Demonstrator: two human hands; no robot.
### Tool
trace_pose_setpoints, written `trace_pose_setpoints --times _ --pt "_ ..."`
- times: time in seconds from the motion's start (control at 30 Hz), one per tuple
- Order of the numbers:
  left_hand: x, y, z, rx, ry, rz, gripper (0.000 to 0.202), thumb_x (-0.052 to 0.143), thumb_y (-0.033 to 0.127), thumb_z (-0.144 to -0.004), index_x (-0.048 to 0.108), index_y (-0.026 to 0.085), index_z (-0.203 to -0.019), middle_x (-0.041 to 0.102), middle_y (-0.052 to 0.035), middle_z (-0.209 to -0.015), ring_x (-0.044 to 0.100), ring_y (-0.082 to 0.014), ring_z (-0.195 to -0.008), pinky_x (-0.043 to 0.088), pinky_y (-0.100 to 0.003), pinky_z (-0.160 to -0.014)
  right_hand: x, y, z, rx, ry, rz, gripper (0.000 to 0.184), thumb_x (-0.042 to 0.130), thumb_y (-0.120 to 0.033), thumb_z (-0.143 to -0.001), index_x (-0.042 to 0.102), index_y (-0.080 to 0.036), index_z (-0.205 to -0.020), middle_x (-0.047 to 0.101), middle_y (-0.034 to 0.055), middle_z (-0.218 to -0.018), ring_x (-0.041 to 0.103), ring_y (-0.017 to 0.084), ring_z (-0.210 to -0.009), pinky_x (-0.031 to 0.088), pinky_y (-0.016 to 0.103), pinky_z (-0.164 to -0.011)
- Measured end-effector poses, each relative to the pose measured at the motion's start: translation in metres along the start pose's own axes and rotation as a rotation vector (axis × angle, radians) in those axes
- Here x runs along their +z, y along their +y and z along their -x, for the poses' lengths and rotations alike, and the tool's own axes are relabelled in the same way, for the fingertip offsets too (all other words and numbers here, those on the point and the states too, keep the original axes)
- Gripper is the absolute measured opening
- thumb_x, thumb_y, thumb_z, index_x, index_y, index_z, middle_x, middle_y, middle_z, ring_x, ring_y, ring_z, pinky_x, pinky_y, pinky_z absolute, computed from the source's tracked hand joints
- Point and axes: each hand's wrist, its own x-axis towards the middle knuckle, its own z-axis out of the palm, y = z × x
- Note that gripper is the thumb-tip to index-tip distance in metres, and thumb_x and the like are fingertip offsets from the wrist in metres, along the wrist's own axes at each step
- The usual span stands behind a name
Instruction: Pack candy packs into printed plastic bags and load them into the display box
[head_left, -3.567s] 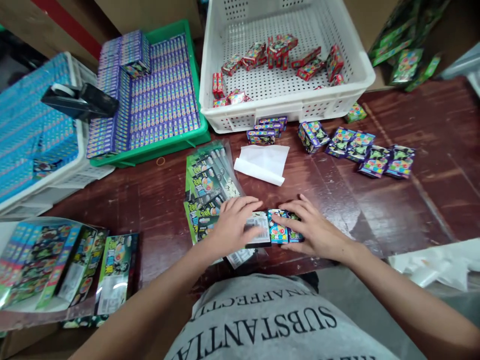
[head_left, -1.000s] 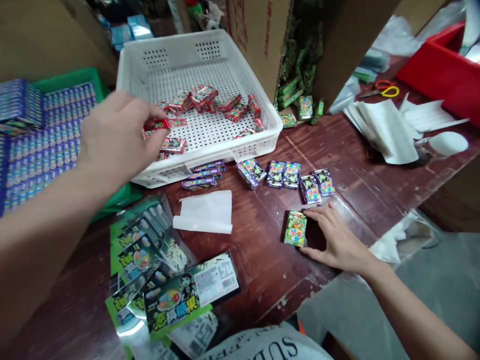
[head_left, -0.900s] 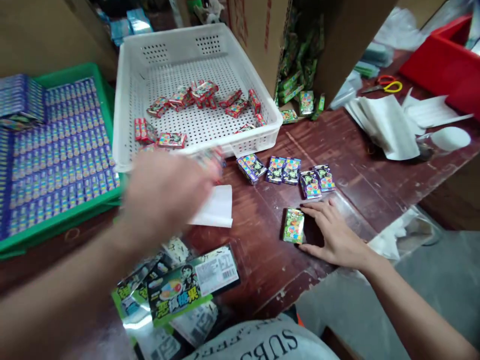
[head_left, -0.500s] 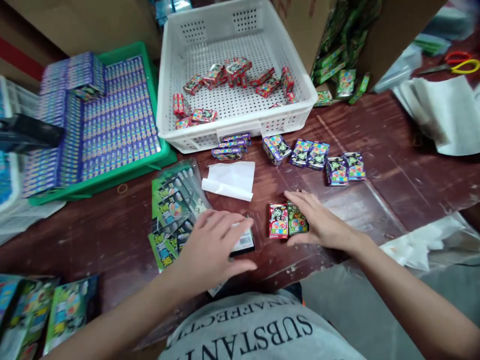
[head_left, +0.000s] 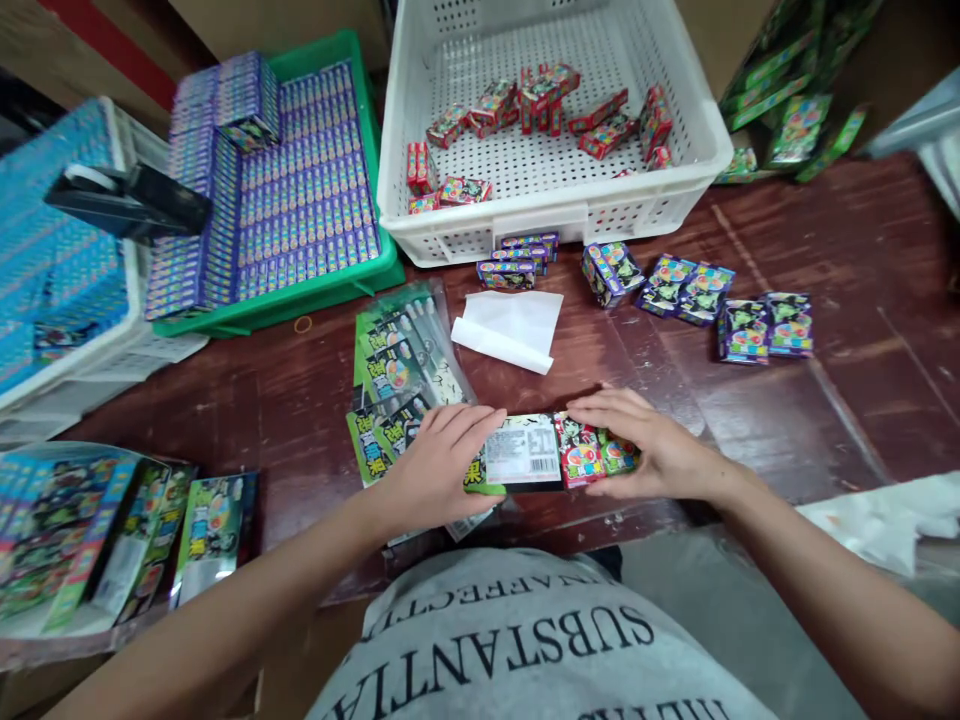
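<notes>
My left hand (head_left: 435,465) lies on a flat printed bag (head_left: 521,455) with a white barcode label, near the table's front edge, fingers curled over its left end. My right hand (head_left: 652,450) cups two small candy boxes, a red one (head_left: 579,452) and a green one (head_left: 619,453), pressed side by side against the bag's right end. Under my left hand lies a fanned pile of the same green printed bags (head_left: 397,370).
A white perforated crate (head_left: 705,170) holds several red boxes. A green tray (head_left: 300,300) of purple boxes sits to its left, a blue-filled crate (head_left: 67,260) beyond it. Loose boxes (head_left: 686,290), folded white paper (head_left: 510,325) and filled bags (head_left: 112,530) lie on the brown table.
My left hand went to the white crate, brought a red box back beside the green one, then settled on the bag. My right hand has pushed both boxes up to the bag's end.
</notes>
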Motion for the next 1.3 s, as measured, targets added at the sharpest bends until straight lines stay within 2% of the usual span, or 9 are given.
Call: trace_pose_setpoints --times 0.17,0.3,0.5,0.77,0.9,1.0,1.13,1.2,1.3 --pt "0.013 0.007 -0.006 -0.066 0.043 0.03 0.089 0.077 0.042 -0.078 0.034 0.019 -0.153 0.052 -0.0143 -0.143 0.047 -0.0338 -0.13 0.036 -0.052 -0.113 0.009 0.002 -0.016 -0.038 -0.005 0.042 0.092 0.079 -0.055 -0.079 0.036 -0.03 -0.156 0.057 0.0115 -0.146 0.051 0.032 -0.138 0.025 0.063 -0.123" --pt "0.019 0.013 -0.011 -0.126 0.063 0.009 0.09 0.079 0.039 -0.077 0.034 0.018 -0.152 0.049 -0.0148 -0.143 0.046 -0.0345 -0.129 0.037 -0.052 -0.113 -0.003 0.002 -0.006 0.059 -0.055 0.113 0.116 0.079 -0.063 -0.074 0.016 -0.024 -0.163 0.031 0.018 -0.165 0.031 0.04 -0.151 0.016 0.069 -0.123" --pt "0.021 0.019 -0.017 -0.119 0.05 0.053 0.089 0.08 0.038 -0.075 0.036 0.018 -0.151 0.049 -0.0136 -0.139 0.046 -0.0333 -0.126 0.04 -0.051 -0.112 -0.02 0.008 0.004 0.086 -0.067 0.075 0.08 0.074 -0.041 -0.086 0.035 -0.026 -0.155 0.051 0.0138 -0.151 0.044 0.033 -0.143 0.022 0.064 -0.124" --pt "0.027 0.037 -0.013 -0.193 0.185 0.03 0.085 0.074 0.033 -0.079 0.033 0.019 -0.152 0.049 -0.0149 -0.138 0.045 -0.0344 -0.128 0.04 -0.054 -0.11 -0.024 0.0 -0.009 0.031 -0.079 0.003 0.082 0.076 -0.036 -0.086 0.034 -0.03 -0.157 0.049 0.0107 -0.155 0.043 0.029 -0.146 0.022 0.062 -0.125" --pt "0.022 0.043 -0.017 -0.202 0.221 0.061 0.082 0.075 0.031 -0.078 0.036 0.017 -0.149 0.051 -0.0152 -0.137 0.046 -0.034 -0.127 0.041 -0.053 -0.11 -0.035 -0.004 -0.016 -0.009 -0.203 -0.027 0.092 0.075 -0.035 -0.087 0.022 -0.032 -0.162 0.034 0.0092 -0.166 0.031 0.03 -0.153 0.018 0.063 -0.126" --pt "0.013 0.049 -0.026 -0.297 0.366 0.128 0.082 0.078 0.032 -0.075 0.037 0.019 -0.146 0.049 -0.0145 -0.143 0.045 -0.0339 -0.131 0.038 -0.055 -0.113 -0.029 -0.012 -0.025 0.12 -0.034 -0.161 0.1 0.078 -0.042 -0.084 0.016 -0.033 -0.163 0.021 0.0096 -0.17 0.026 0.034 -0.154 0.031 0.059 -0.122" --pt "0.008 0.049 -0.034 -0.398 0.496 0.33 0.1 0.088 0.041 -0.067 0.033 0.022 -0.148 0.051 -0.0151 -0.142 0.047 -0.0368 -0.13 0.042 -0.057 -0.109 -0.002 -0.026 -0.038 0.316 0.351 -0.53 0.067 0.066 -0.035 -0.095 0.033 -0.036 -0.153 0.05 0.0093 -0.153 0.06 0.026 -0.129 0.062 0.041 -0.094" --pt "0.011 0.042 -0.033 -0.384 0.489 0.518 0.094 0.084 0.043 -0.075 0.032 0.024 -0.151 0.053 -0.0152 -0.14 0.052 -0.0351 -0.127 0.046 -0.055 -0.106 0.01 -0.031 -0.042 0.343 0.375 -0.568 0.049 0.06 -0.032 -0.098 0.045 -0.035 -0.145 0.061 0.007 -0.14 0.067 0.023 -0.115 0.063 0.038 -0.088" --pt "0.018 0.026 -0.024 -0.317 0.428 0.822 0.058 0.061 0.034 -0.097 0.038 0.027 -0.15 0.061 -0.0129 -0.13 0.062 -0.0272 -0.114 0.051 -0.046 -0.098 0.022 -0.035 -0.043 0.354 0.302 -0.46 0.035 0.058 -0.03 -0.099 0.059 -0.035 -0.134 0.067 0.0043 -0.129 0.066 0.023 -0.113 0.057 0.042 -0.097"
